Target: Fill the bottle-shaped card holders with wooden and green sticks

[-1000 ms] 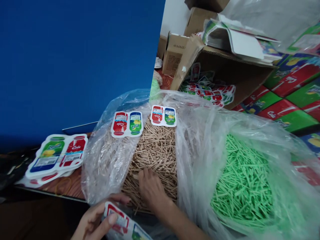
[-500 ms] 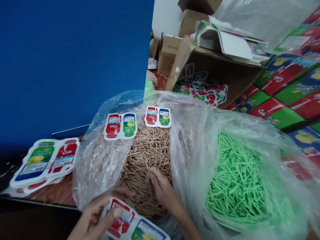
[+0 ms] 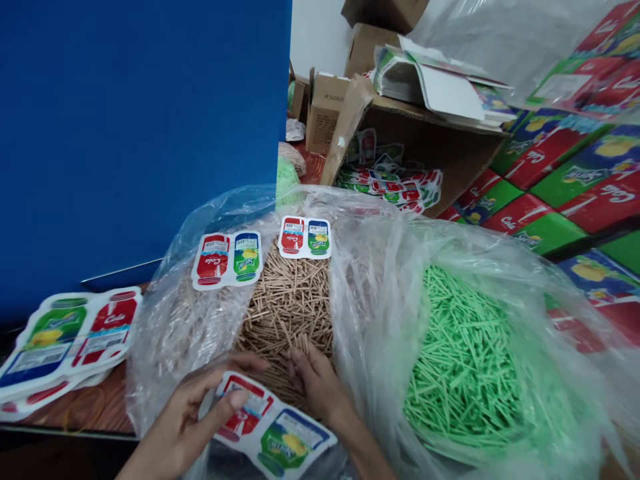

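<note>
My left hand (image 3: 197,407) grips a flat die-cut card (image 3: 290,441) printed with a red Cola jar and a green Sprite jar, thumb on top. To its right, my right hand (image 3: 320,385) is closed, fingertips pinching a few thin brown sticks over the heap of brown sticks (image 3: 290,300). That heap lies in a clear plastic bag (image 3: 165,327). Two similar cards lie at the back of it: one card (image 3: 227,260) on the plastic, another card (image 3: 305,237) at the top of the sticks.
Right of the brown sticks, another bag holds green sticks (image 3: 465,360). Larger printed cards (image 3: 65,340) are stacked at the left table edge. A blue panel (image 3: 140,133) stands behind. An open carton (image 3: 345,127) holds many cards, beside stacked printed boxes (image 3: 555,167).
The scene has shifted slightly left in view. My left hand has raised the card a little, so more of its Sprite half shows. My right hand remains at the brown sticks.
</note>
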A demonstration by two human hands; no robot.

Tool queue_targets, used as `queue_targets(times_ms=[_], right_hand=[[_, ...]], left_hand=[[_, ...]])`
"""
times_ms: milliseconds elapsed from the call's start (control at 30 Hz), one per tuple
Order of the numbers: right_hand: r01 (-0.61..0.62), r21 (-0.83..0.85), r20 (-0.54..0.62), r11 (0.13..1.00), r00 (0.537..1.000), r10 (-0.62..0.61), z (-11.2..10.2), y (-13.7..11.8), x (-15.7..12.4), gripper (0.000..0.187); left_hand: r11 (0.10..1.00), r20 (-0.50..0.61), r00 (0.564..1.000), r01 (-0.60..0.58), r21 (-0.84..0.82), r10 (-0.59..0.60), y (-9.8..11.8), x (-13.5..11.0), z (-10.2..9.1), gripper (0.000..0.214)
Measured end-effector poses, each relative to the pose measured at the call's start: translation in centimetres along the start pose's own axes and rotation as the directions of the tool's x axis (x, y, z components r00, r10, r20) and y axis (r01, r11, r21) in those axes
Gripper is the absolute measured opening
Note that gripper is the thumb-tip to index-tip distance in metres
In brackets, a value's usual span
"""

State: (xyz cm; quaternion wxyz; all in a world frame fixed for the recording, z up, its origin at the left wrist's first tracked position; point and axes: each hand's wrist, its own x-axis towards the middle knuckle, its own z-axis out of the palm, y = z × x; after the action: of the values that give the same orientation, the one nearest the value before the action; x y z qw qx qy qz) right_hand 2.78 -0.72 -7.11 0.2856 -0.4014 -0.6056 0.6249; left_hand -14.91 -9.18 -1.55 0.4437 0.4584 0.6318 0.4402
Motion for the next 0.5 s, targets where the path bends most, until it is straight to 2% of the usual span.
queue_targets(times_ms=[100,167,267,367,433,500], right_hand=[[-0.013,-0.014,0.011,1.000,1.000,0.013,0.0,-0.1,0.0,0.031],[0.025,-0.038,0.052,0.999,0.998,-0.023,0.0,0.0,0.0,0.030],[0.129,-0.106,0.114,0.986,0.987,-0.117,-0.1,0.7,0.2,0.025],[0.162,-0.144,0.155,0.976,0.978,-0.140,0.0,1.7,0.3,0.016],[0.195,-0.150,0.169,0.969,0.971,-0.169,-0.1,2.0,0.2,0.018],[0.263,-0.154,0.158,0.953,0.958,-0.239,-0.2,1.9,0.0,0.021]], left_hand=[[0.992,0.012,0.996,-0.092,0.084,0.091,0.6,1.1,0.1,0.021],[0.971,0.048,0.983,-0.181,0.154,0.175,1.1,1.8,0.3,0.021],[0.934,0.228,0.948,-0.272,0.231,0.220,1.6,2.4,0.9,0.024],[0.878,0.430,0.879,-0.359,0.315,0.205,1.7,2.5,1.6,0.027],[0.842,0.483,0.851,-0.406,0.356,0.206,1.5,2.3,2.0,0.026],[0.841,0.471,0.854,-0.411,0.351,0.221,1.2,1.9,2.2,0.025]])
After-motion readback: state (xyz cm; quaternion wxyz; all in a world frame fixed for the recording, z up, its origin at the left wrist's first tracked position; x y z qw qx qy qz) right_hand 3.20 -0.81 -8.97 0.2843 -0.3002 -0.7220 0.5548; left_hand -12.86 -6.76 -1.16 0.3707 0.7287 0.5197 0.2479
